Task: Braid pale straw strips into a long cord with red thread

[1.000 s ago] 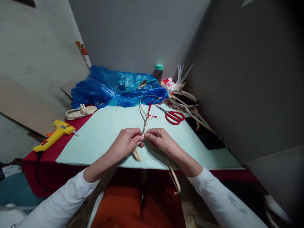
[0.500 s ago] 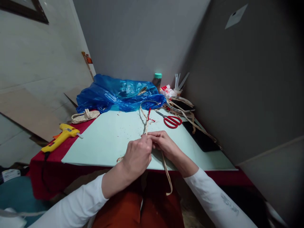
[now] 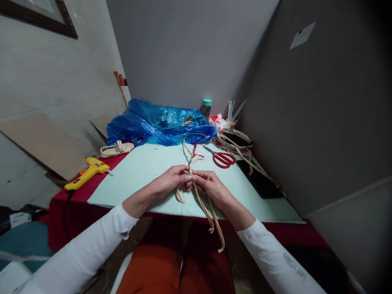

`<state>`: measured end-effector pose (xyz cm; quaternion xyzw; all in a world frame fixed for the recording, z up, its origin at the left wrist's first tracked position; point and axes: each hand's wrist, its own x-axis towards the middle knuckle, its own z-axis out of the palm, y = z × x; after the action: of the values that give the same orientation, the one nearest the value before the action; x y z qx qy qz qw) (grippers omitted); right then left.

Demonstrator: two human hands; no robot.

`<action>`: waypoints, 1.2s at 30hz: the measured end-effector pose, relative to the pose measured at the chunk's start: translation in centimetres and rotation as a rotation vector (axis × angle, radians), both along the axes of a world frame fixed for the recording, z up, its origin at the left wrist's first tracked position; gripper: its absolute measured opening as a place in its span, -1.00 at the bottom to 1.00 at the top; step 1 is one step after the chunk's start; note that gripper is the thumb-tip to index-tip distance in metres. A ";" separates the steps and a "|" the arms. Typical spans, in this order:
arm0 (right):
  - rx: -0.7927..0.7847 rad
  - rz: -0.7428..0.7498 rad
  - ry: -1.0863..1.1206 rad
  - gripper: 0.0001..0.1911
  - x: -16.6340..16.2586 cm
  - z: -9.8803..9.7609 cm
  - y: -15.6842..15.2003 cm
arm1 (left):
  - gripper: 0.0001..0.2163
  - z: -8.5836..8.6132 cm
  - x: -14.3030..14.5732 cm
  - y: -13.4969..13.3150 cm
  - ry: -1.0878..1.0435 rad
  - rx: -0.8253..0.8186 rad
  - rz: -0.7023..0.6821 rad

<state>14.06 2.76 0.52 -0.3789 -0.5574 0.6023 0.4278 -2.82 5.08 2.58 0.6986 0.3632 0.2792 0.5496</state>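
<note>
Both hands meet over the front of the pale green sheet, pinching a beige braided cord (image 3: 191, 166) of straw-like strands. My left hand (image 3: 175, 179) closes on it from the left with thumb and fingers. From the right, my right hand (image 3: 210, 183) pinches it at the same spot. Above the fingers the braid runs away from me to a red tie (image 3: 195, 149) and a thin loop by the blue bag. Loose strands (image 3: 214, 222) hang below my right hand over the table edge, and a shorter strand end (image 3: 179, 197) sticks out under my left hand.
Red-handled scissors (image 3: 224, 159) lie right of the braid. A yellow glue gun (image 3: 88, 173) and a woven straw piece (image 3: 116, 149) are at the left. A blue plastic bag (image 3: 159, 122) fills the back; a dark flat object (image 3: 260, 181) and more cords (image 3: 239, 149) lie right.
My left hand has gone from a fist to a looser pinch with fingers extended. Another strand now hangs beside the first below my right hand. The view has shifted slightly.
</note>
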 end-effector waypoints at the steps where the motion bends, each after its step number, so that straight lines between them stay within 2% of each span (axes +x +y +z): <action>1: -0.013 -0.002 0.002 -0.73 0.0 -0.1 -0.1 | -0.83 -0.5 0.3 0.6 -0.046 -0.132 -0.076; 3: -0.037 -0.005 -0.012 -0.72 0.3 -0.2 -0.2 | -0.85 -1.3 0.9 1.1 -0.106 -0.227 -0.096; 6: -0.022 0.009 -0.113 -0.72 0.7 -0.3 -0.5 | -0.84 -1.8 1.3 1.0 -0.055 -0.206 -0.080; 10: 0.176 -0.075 -0.368 -0.74 0.8 -0.1 -1.1 | -0.87 -1.8 1.3 0.4 -0.040 -0.197 -0.030; 13: 0.294 -0.152 -0.568 -0.80 0.9 0.2 -1.5 | -0.90 -1.8 1.2 0.0 -0.102 -0.286 0.049; 16: 0.337 -0.109 -0.620 -0.86 1.1 0.5 -1.6 | -0.91 -1.9 1.1 -0.2 -0.169 -0.367 0.102; 20: 0.376 -0.084 -0.690 -0.90 1.7 0.8 -1.6 | -0.89 -2.0 1.0 -0.2 -0.197 -0.388 0.121; 27: 0.569 -0.125 -0.936 -0.87 1.6 0.8 -1.5 | -0.83 -1.9 0.9 -0.2 -0.144 -0.336 0.087; 31: 0.657 -0.163 -0.971 -0.87 1.2 1.0 -1.2 | -0.80 -1.8 0.9 -0.2 -0.134 -0.335 0.080; 33: 0.623 -0.161 -0.928 -0.85 1.3 1.2 -0.9 | -0.81 -1.8 0.9 -0.2 -0.137 -0.342 0.081; 36: 0.490 -0.103 -0.768 -0.79 2.0 1.2 0.1 | -0.84 -1.7 0.9 -0.3 -0.144 -0.351 0.089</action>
<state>16.10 2.91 1.74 -0.4897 -0.7820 0.2464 0.2966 -1.94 4.82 0.90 0.5536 0.3963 0.2849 0.6748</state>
